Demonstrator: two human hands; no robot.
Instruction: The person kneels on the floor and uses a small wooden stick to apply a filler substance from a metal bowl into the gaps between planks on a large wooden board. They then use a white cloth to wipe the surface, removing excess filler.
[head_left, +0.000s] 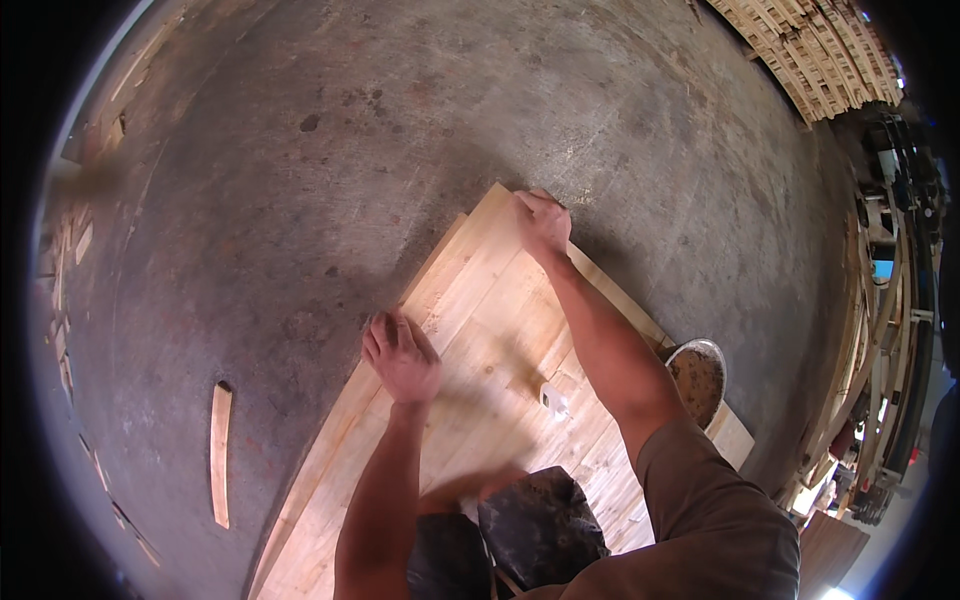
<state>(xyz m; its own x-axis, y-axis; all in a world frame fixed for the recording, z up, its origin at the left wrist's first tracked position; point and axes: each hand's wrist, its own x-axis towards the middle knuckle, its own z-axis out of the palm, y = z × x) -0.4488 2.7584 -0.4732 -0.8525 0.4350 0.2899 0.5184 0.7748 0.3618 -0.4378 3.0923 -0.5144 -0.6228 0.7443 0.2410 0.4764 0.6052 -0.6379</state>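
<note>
A stack of pale wooden panels (480,300) lies on the concrete floor, running from lower left to upper right. My left hand (400,355) rests flat on the top panel near its left edge, fingers spread. My right hand (542,220) reaches to the far corner of the stack and grips the edge there, fingers curled over it. A small white object (553,400) lies on the panel between my arms. My knees show at the bottom, on the wood.
A round metal bowl (712,358) of brown material sits at the panel's right edge. A loose wooden strip (220,455) lies on the floor at left. Stacked timber (810,55) fills the upper right; wood frames and equipment (885,330) line the right side.
</note>
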